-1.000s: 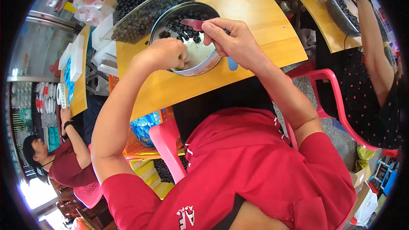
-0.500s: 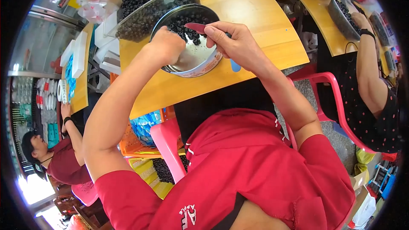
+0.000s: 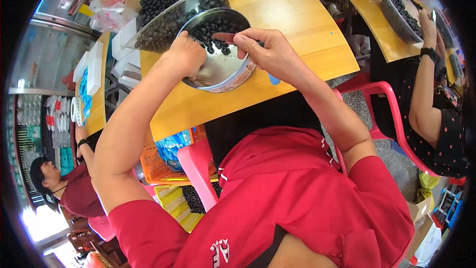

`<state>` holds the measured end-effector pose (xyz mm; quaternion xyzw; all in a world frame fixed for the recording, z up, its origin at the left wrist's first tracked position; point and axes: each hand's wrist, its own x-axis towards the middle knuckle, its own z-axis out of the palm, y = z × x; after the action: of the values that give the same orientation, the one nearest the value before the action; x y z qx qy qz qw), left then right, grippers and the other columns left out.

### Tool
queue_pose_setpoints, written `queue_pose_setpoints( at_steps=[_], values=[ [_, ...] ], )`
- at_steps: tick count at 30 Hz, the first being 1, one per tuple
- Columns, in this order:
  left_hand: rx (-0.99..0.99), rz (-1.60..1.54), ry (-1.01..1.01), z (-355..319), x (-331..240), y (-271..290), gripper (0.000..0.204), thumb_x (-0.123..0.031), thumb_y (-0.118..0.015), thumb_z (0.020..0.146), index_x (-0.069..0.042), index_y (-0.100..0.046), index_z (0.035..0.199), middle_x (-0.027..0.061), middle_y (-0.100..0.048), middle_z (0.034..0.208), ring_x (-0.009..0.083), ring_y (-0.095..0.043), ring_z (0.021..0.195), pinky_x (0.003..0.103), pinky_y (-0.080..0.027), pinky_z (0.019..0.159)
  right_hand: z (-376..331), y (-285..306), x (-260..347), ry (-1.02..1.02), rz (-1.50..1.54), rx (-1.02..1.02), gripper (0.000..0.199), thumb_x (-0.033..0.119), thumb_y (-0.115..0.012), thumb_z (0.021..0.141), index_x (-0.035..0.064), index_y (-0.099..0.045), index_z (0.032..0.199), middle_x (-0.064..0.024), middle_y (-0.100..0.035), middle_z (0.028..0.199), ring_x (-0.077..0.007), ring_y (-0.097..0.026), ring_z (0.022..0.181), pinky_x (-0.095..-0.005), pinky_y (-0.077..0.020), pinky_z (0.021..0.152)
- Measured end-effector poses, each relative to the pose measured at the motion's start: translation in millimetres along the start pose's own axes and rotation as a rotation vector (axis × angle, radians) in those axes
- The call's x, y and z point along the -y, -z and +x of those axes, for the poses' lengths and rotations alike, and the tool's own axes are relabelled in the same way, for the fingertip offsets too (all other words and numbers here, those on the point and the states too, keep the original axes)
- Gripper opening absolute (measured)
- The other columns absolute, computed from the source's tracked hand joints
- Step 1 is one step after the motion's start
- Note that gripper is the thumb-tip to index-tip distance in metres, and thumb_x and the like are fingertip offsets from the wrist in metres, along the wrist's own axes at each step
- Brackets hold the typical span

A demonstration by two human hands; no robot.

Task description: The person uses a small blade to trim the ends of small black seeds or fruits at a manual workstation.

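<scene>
The left hand is curled into a loose fist over the near rim of a round metal bowl; its fingers fold under the palm, so whether they pinch anything cannot be told. The right hand is closed on a small reddish tool, pinched between thumb and fingers, with only its tip showing over the bowl. The bowl sits on the yellow wooden bench, tilted toward the person, its far half filled with dark berries and its near half bare metal. Just behind it a clear tray holds more dark berries, partly covered by the left hand. A blue scrap peeks out under the right wrist, mostly hidden. At the right rim another person's arm is cut off near a second bowl
</scene>
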<state>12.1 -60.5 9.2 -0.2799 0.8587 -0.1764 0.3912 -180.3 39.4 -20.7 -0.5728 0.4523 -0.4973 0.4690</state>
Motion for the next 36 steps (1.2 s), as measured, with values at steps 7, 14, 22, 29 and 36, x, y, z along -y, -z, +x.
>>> queue_pose_setpoints(
  at_steps=[7, 14, 22, 29, 36],
  values=[
    [-0.072, -0.126, -0.075, 3.1, 14.3, -6.4, 0.020, -0.024, -0.076, 0.064, -0.008, -0.069, 0.075, 0.0103, -0.068, 0.079, 0.0269, -0.065, 0.084, 0.039, -0.042, 0.083, -3.8, 2.7, -3.0, -0.035, -0.010, 0.013, 0.029, 0.029, -0.054, 0.096, 0.0043, -0.066, 0.087, 0.0043, -0.058, 0.069, -0.0017, -0.043, 0.057, -0.0194, -0.0345, 0.048],
    [-0.144, -0.618, -0.048, 11.6, 21.5, -10.8, 0.025, -0.022, -0.065, 0.080, 0.000, -0.064, 0.092, 0.0202, -0.066, 0.091, 0.0355, -0.062, 0.094, 0.044, -0.048, 0.079, -4.3, 2.3, -3.1, -0.030, -0.013, 0.020, 0.030, 0.029, -0.053, 0.096, 0.0039, -0.066, 0.087, 0.0048, -0.057, 0.069, -0.0013, -0.043, 0.056, -0.0190, -0.0333, 0.047],
    [-0.486, -1.741, -0.121, -11.3, 10.2, -10.9, 0.018, -0.019, -0.053, 0.096, -0.003, -0.055, 0.103, -0.0007, -0.053, 0.079, 0.0068, -0.049, 0.070, 0.022, -0.040, 0.059, -5.6, 1.5, -1.3, -0.023, 0.038, -0.024, 0.028, 0.027, -0.054, 0.096, 0.0027, -0.066, 0.091, 0.0037, -0.056, 0.068, -0.0012, -0.040, 0.052, -0.0192, -0.0307, 0.044],
    [-0.680, -2.684, -0.321, -36.8, -48.1, -0.6, 0.020, -0.023, -0.056, 0.095, -0.006, -0.056, 0.105, 0.0019, -0.061, 0.086, 0.0053, -0.044, 0.061, 0.018, -0.035, 0.053, -0.6, -12.7, 19.8, 0.072, 0.186, -0.118, 0.030, 0.023, -0.065, 0.090, -0.0012, -0.064, 0.109, 0.0014, -0.064, 0.080, -0.0004, -0.042, 0.053, -0.0178, -0.0319, 0.045],
    [-0.992, -2.730, -0.346, -35.1, -82.7, 11.8, 0.024, -0.028, -0.051, 0.098, -0.006, -0.057, 0.105, -0.0014, -0.052, 0.078, 0.0047, -0.037, 0.058, 0.018, -0.027, 0.049, 1.2, -21.8, 27.0, 0.068, 0.257, -0.092, 0.034, 0.020, -0.072, 0.084, -0.0018, -0.062, 0.109, -0.0022, -0.067, 0.091, -0.0003, -0.044, 0.054, -0.0167, -0.0340, 0.045]
  ],
)
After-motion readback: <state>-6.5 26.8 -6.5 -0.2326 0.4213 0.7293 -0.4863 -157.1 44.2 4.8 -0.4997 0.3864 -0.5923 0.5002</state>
